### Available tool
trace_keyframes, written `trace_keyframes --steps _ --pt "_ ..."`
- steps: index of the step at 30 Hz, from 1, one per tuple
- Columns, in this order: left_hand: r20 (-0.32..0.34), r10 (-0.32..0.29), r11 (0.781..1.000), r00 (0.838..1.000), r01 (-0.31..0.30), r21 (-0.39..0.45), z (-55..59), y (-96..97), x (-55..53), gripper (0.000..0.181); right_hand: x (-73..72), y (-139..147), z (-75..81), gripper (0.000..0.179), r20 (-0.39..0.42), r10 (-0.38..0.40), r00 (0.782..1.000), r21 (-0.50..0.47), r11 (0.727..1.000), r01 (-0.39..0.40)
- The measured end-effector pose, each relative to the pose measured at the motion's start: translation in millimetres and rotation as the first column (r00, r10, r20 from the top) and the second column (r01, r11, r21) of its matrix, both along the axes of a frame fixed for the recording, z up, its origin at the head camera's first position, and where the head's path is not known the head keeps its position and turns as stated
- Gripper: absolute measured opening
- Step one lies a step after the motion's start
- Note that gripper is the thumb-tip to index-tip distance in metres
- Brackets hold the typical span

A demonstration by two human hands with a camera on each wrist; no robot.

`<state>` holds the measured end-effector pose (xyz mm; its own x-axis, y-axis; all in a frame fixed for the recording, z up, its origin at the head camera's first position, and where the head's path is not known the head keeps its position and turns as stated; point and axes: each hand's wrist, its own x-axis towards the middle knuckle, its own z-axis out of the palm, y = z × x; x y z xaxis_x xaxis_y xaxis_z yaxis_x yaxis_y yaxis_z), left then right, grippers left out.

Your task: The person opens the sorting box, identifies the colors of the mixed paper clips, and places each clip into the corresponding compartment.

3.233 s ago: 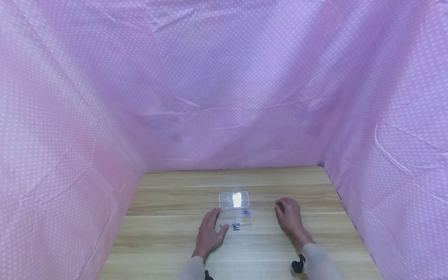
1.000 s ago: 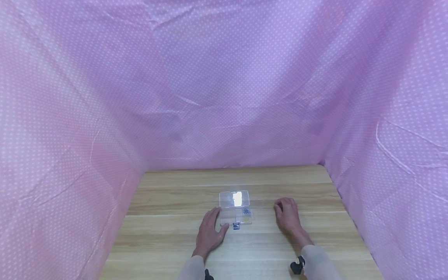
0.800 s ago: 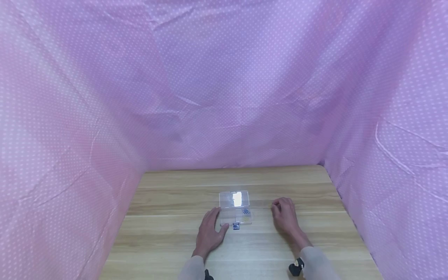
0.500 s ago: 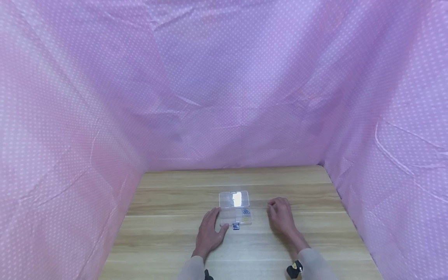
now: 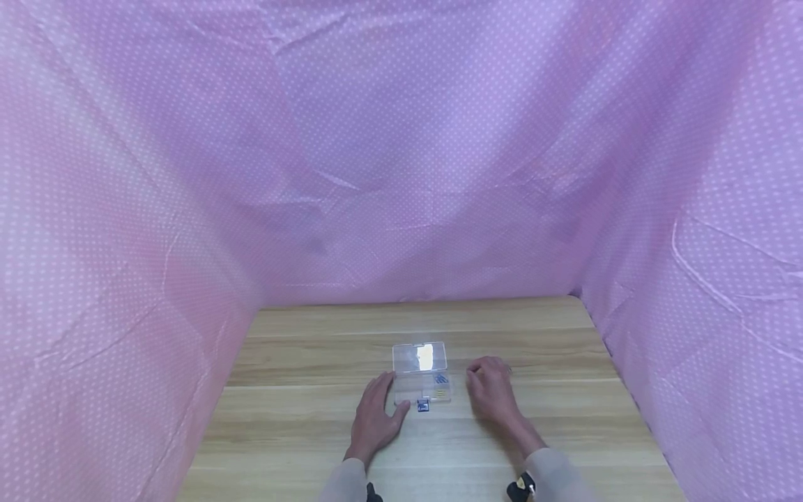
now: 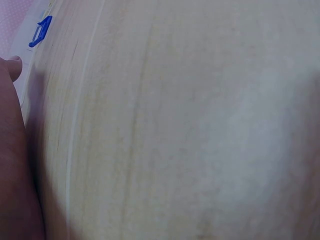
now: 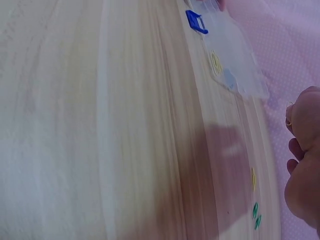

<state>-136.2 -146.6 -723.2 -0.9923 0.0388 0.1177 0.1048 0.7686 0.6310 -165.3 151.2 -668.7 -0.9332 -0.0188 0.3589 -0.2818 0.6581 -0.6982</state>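
Observation:
A clear plastic compartment box (image 5: 408,385) lies on the table with its lid (image 5: 406,358) laid back. My left hand (image 5: 374,418) rests at the box's left end, fingers extended along the side and thumb at the front edge. Blue paper clips (image 5: 441,379) and yellow paper clips (image 5: 440,394) lie in the right-hand compartments. A blue latch (image 5: 423,406) sticks out at the front. My right hand (image 5: 492,390), just right of the box, pinches a yellow paper clip (image 7: 289,114) between its fingertips.
Beyond the right hand's shadow, a loose yellow paper clip (image 7: 253,179) and two green paper clips (image 7: 256,216) lie on the wooden table (image 5: 301,362). Pink dotted cloth (image 5: 414,230) hangs around the back and sides.
My right hand has moved left from the area right of the box, closer to it, with the yellow paper clip. The left hand and the box have stayed in place.

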Motion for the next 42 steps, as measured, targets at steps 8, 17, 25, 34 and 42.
trace_keyframes --steps 8,17,25,34,42 --pt "0.003 0.000 1.000 1.000 0.000 0.004 0.8 0.0 0.5 0.076 4.4 -18.0 1.2 0.010 0.109 0.037 0.993 -0.012 0.999 -0.036" --pt "0.003 -0.003 1.000 1.000 0.003 0.002 1.0 -0.4 -0.1 0.076 8.0 -38.7 0.2 0.007 0.107 0.099 0.989 -0.020 0.995 -0.097" --pt "0.005 -0.003 1.000 1.000 0.003 -0.003 -0.3 -0.8 -0.6 0.076 9.8 -48.3 -0.6 0.008 0.078 0.125 0.989 -0.011 0.992 -0.125" --pt "-0.009 -0.007 1.000 1.000 0.007 -0.006 3.7 -0.8 0.5 0.077 9.3 -52.1 -9.2 0.006 0.064 0.157 0.986 0.038 0.986 -0.159" --pt "-0.047 -0.010 1.000 0.999 0.010 -0.007 3.1 -0.7 0.4 0.075 11.0 -53.5 -11.3 0.009 0.074 0.139 0.988 0.084 0.986 -0.145"
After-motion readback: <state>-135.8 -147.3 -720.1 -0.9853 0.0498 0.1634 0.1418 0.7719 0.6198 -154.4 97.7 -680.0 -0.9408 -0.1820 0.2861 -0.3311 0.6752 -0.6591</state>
